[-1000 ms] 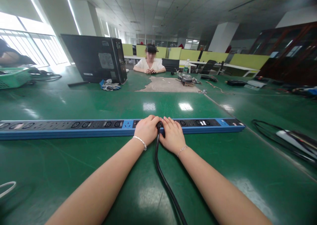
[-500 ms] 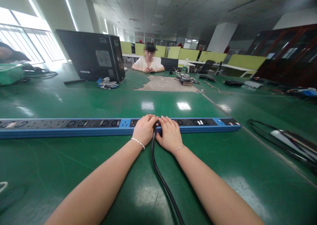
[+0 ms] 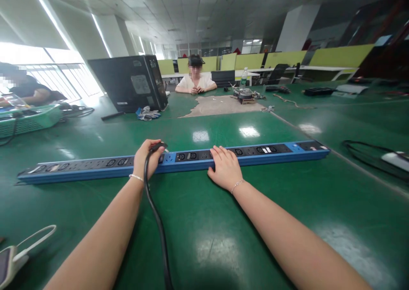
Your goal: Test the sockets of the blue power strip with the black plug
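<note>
A long blue and black power strip (image 3: 188, 166) lies across the green table, its row of sockets facing up. My left hand (image 3: 145, 159) is closed round a black power plug (image 3: 161, 145), which it holds just above the strip, left of a blue socket section. From that plug a thick black cord (image 3: 159, 224) runs down toward me past the wrist. Over the strip's middle lies my right hand (image 3: 225, 169), fingers across the top and thumb against the front side, gripping it. The plug's prongs are hard to make out.
Beyond the strip stand a black computer case (image 3: 128, 83) and crumpled gloves (image 3: 148, 113). A green basket (image 3: 32, 119) is at left, near a seated person. Another person sits opposite. Black cables (image 3: 361, 158) lie at right, a white-corded device (image 3: 12, 262) at lower left.
My left hand has moved left with the plug, off the strip's sockets and away from my right hand. My right hand stays on the strip. The view has shifted.
</note>
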A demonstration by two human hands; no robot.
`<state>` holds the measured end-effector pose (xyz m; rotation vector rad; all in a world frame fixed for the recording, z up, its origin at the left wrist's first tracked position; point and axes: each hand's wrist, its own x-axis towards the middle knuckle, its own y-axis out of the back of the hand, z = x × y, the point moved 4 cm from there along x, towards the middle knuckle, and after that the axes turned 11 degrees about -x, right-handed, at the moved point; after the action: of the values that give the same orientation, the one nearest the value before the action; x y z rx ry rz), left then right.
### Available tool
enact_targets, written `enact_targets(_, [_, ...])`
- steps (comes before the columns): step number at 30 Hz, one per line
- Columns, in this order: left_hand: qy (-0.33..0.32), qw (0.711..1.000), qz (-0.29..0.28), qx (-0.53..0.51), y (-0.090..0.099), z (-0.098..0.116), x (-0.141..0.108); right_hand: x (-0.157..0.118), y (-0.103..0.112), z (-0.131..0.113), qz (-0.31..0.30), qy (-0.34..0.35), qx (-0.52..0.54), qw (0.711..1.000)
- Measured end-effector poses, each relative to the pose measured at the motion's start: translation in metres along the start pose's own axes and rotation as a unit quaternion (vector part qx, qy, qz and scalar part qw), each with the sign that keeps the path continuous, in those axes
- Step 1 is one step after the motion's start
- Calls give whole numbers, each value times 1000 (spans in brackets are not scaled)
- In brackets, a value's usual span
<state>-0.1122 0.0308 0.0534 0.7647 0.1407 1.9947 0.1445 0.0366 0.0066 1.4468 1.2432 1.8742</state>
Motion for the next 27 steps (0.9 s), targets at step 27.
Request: enact_targets(27, [-163,975,-88,120,-17,-12,-24,0,2,1,-8,15,-11,1000])
